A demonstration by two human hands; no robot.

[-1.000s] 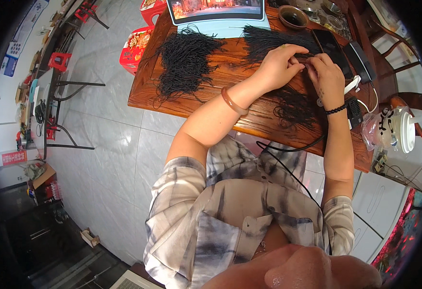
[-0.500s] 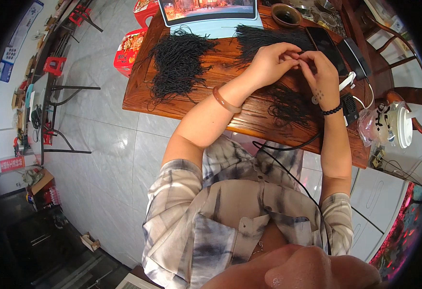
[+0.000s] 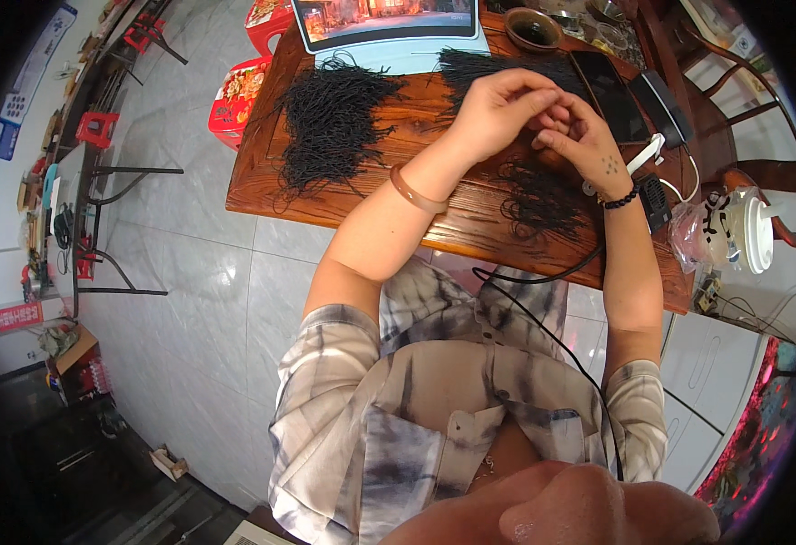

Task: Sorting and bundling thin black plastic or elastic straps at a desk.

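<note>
Over the wooden table (image 3: 470,213), my left hand (image 3: 507,113) and my right hand (image 3: 583,145) meet with bent fingers. My left thumb and fingertips press together. The right hand's fingers curl against them, its thumb toward the left hand. Whatever is between the fingertips is too small or hidden to make out. Behind my hands lies a bundle of thin black cords (image 3: 466,73), partly covered by them. A looser group of black cords (image 3: 543,204) rests just below my right hand. Left of my arm is a large tangled heap of black cords (image 3: 334,123).
At the table's back stands a tablet (image 3: 389,23) in a light blue case. A brown bowl (image 3: 534,29), a dark phone (image 3: 608,95) and a white charging plug (image 3: 647,153) are at the right. A lidded cup (image 3: 747,232) in plastic sits past the right edge. A black cable (image 3: 543,280) hangs before me.
My fingertips have shifted from a tight joint pinch to a looser curl. The right hand has turned and dropped slightly, its thumb lower. The view has shifted a little.
</note>
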